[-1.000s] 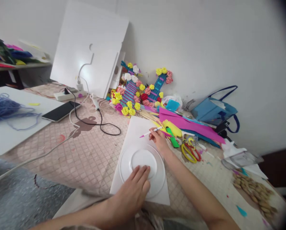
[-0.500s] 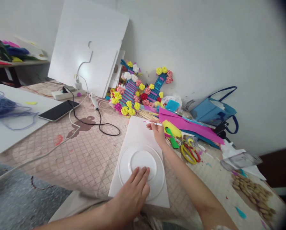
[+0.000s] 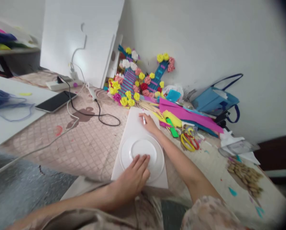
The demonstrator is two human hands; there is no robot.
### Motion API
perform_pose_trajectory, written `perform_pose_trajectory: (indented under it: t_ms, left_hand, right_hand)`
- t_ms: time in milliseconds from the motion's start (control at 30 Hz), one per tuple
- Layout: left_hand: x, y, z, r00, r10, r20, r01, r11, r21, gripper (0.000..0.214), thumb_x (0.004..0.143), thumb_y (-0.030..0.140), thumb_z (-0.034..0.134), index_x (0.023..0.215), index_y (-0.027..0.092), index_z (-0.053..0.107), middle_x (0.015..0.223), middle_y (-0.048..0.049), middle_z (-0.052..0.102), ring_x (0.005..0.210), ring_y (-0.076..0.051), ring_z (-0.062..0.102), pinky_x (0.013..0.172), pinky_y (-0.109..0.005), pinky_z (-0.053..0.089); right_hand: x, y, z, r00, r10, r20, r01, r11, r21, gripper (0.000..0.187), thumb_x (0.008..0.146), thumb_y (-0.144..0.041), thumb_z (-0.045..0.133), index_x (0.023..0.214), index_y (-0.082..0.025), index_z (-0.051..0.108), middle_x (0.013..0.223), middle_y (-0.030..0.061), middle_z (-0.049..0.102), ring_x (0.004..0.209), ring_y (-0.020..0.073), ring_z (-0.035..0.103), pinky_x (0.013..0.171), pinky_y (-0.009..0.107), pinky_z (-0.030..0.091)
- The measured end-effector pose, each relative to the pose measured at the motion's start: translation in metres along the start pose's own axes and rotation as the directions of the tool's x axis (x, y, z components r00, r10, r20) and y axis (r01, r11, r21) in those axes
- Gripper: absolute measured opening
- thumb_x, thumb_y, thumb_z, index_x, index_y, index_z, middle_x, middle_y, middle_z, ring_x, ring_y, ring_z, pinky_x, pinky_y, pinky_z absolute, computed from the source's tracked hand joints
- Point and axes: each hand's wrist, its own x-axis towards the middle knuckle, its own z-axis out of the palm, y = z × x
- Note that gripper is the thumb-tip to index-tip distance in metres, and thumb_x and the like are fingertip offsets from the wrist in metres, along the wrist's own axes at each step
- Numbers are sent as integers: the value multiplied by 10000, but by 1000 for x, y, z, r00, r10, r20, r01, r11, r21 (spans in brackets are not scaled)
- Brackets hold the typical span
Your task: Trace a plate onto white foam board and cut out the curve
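Note:
My left hand lies on an upside-down white plate, its fingers stretched flat over the raised ring at the plate's middle. Under the plate is a white board or sheet, longer than the plate and stretching away from me. Over the sheet's far part, my right hand grips a slim white marker with a pink end between its fingers. The marker stands nearly upright in view; whether it touches the sheet I cannot tell.
Right of the sheet lie a green cutter, scissors, magenta paper and a pile of peanut-like pieces. Flower-covered stick crafts lean at the back. Leftward are a glue gun, its black cord and a phone.
My right hand has moved left over the sheet, and the marker has turned from lying sideways to nearly upright. My left hand stays on the plate. The view has tilted down slightly.

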Motion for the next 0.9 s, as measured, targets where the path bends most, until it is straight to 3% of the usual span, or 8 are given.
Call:
perform_pose_trajectory:
  t_ms: [167, 267, 433, 600, 900]
  left_hand:
    - [2, -16, -19, 994, 21, 107, 6, 969, -248, 303, 781, 129, 601, 1061, 74, 500, 1404, -258, 421, 1354, -325, 340, 1104, -444, 322]
    - [2, -24, -22, 996, 48, 72, -21, 940, -340, 447, 786, 58, 537, 1210, 58, 397, 1361, -251, 467, 1350, -271, 358, 1071, -400, 377]
    - [0, -24, -21, 998, 40, 42, -24, 941, -337, 479, 797, 3, 436, 1258, 77, 328, 1379, -241, 450, 1368, -253, 330, 1084, -411, 361]
    - [0, -23, -21, 998, 51, 40, -34, 941, -337, 436, 793, -5, 427, 1217, 71, 364, 1382, -245, 445, 1374, -248, 318, 1096, -401, 347]
    - [0, -21, -24, 995, 33, 96, 2, 939, -345, 355, 768, 10, 482, 1107, 99, 424, 1418, -238, 410, 1385, -254, 294, 1113, -406, 320]
  right_hand:
    - [1, 8, 2, 999, 34, 29, -34, 999, -9, 224, 844, -215, 444, 1038, -222, 555, 1169, 63, 647, 1098, 263, 579, 1071, 532, 216]
    - [1, 10, 2, 1000, -10, 20, 10, 999, -46, 220, 846, -222, 439, 1037, -213, 548, 1148, 62, 650, 1080, 266, 583, 1064, 549, 203]
    - [2, 11, 1, 999, -44, 22, 45, 997, -63, 212, 854, -248, 438, 1036, -217, 542, 1127, 54, 654, 1061, 263, 584, 1035, 530, 251]
    - [2, 11, 1, 998, -59, 15, 60, 996, -70, 205, 852, -255, 449, 1030, -212, 542, 1127, 59, 654, 1039, 255, 591, 1014, 500, 291]
    - [2, 10, 0, 999, -38, 32, 40, 998, -57, 234, 842, -264, 453, 1055, -213, 536, 1167, 68, 643, 1087, 263, 585, 1059, 552, 215]
